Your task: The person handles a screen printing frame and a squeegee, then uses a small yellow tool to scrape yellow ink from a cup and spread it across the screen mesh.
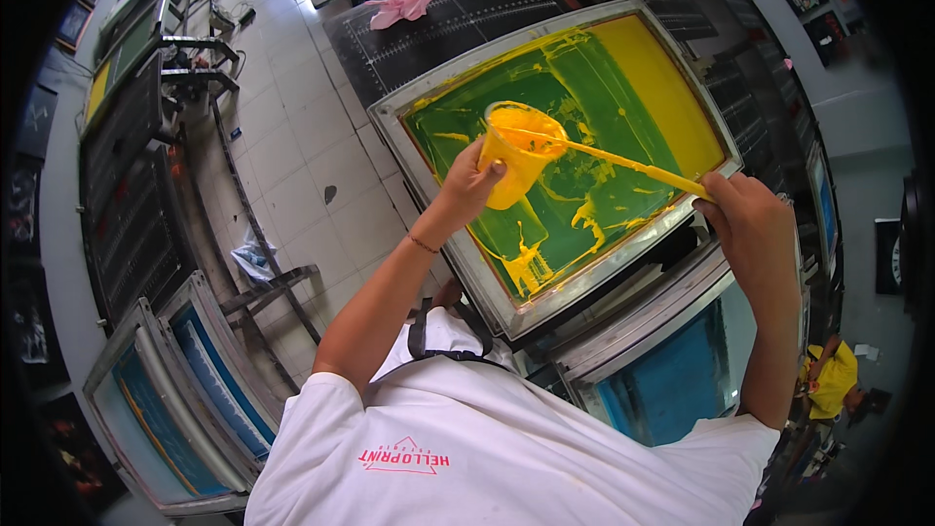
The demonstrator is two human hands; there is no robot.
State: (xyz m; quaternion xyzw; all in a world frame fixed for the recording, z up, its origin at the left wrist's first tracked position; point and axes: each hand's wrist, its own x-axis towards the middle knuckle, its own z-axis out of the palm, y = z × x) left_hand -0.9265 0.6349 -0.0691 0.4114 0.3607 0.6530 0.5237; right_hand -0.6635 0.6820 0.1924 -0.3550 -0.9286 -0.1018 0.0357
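Observation:
My left hand point(471, 179) is wrapped round a clear plastic cup point(514, 175) coated with yellow ink, tilted a little above the screen. In my right hand point(745, 214) is the end of a long yellow-smeared stirring stick point(623, 162); its far end rests inside the cup. Below both hands lies a screen printing frame point(584, 306) with a pale metal rim. Its green mesh point(623, 112) carries streaks and splashes of yellow ink point(527, 268), thickest near the close left corner. A plain yellow band point(662, 88) runs along the mesh's right side.
A pink cloth point(401, 7) lies on the black perforated table point(458, 0) beyond the frame. Blue-meshed screens point(672, 360) stand close below on the right, with more screens point(175, 409) at lower left. Another person in yellow point(834, 380) is at far right. Tiled floor point(312, 136) shows left.

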